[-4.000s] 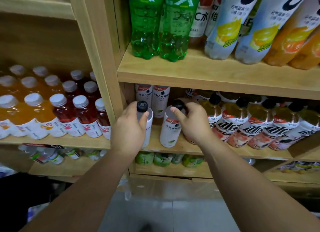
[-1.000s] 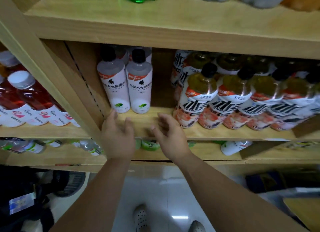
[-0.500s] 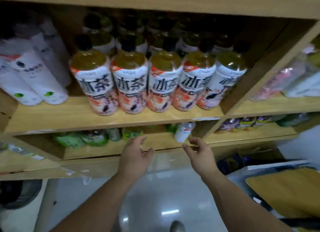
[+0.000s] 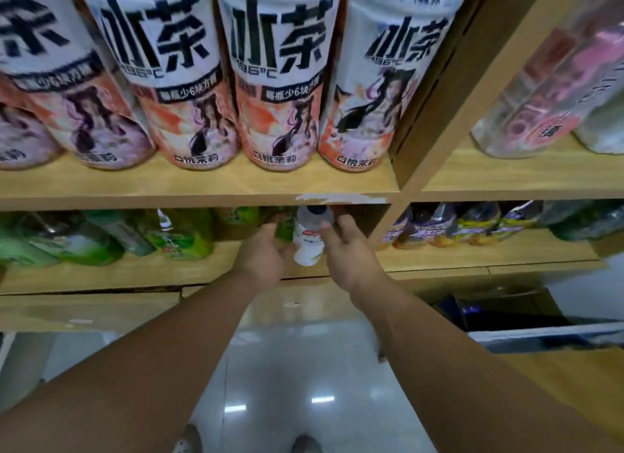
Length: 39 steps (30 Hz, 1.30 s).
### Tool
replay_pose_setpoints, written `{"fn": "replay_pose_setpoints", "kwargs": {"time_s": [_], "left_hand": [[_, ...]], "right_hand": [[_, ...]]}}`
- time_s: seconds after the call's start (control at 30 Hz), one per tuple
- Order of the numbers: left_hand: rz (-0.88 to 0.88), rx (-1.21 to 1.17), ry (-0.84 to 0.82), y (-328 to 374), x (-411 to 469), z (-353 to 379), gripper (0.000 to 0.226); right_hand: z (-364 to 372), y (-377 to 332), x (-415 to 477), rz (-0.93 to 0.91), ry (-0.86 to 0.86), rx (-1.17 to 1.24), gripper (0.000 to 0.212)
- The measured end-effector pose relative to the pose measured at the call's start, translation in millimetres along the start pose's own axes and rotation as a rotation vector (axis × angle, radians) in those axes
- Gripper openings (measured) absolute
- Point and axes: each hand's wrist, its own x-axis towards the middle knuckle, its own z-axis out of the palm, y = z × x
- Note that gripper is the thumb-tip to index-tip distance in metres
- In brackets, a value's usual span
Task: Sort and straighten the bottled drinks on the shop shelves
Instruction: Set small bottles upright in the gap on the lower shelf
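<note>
White plastic bottle with dark cap (image 4: pixel 306 248), near the lower wooden shelf's (image 4: pixel 135 274) front edge among green bottles (image 4: pixel 175 240), is being clasped by left hand (image 4: pixel 266 251) and right hand (image 4: pixel 349 253), previously hovering apart; probably a stray being removed.

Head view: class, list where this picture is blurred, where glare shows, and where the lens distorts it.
Head view: green bottles at lower left are smeared; head view: lights glare off the floor; head view: tea bottles fan outward, a wide-lens effect.
</note>
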Motion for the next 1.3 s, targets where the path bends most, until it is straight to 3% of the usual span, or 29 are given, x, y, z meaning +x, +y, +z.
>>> {"fn": "replay_pose_setpoints", "kwargs": {"time_s": [0.2,0.37,0.53,0.7,0.9,1.07,1.2,1.3], "left_hand": [[0.082,-0.265,-0.032,-16,12,19,0.071],[0.099,-0.321,-0.01,-10,-5,24,0.07],[0.14,-0.31,-0.016,-4,-29,11,0.063],[0.167,-0.329,-0.022,10,-77,-17,0.061],[0.155,-0.413,-0.007,36,-160,-67,0.057],[0.167,-0.511,0.06,56,-221,-133,0.055],[0.212,-0.556,0.159,64,-253,-203,0.053],[0.279,-0.523,0.237,64,-263,-260,0.053]], "right_hand": [[10,14,14,-0.029,0.048,0.074,0.027],[14,22,17,-0.146,0.156,0.032,0.037],[13,22,-4,-0.147,0.169,0.04,0.024],[9,-1,-52,-0.166,0.135,0.059,0.024],[6,-52,-134,-0.234,0.084,0.025,0.021],[17,-118,-189,-0.311,0.027,-0.051,0.034],[41,-182,-215,-0.404,-0.015,-0.077,0.018],[67,-229,-221,-0.476,-0.038,-0.006,0.021]]}}
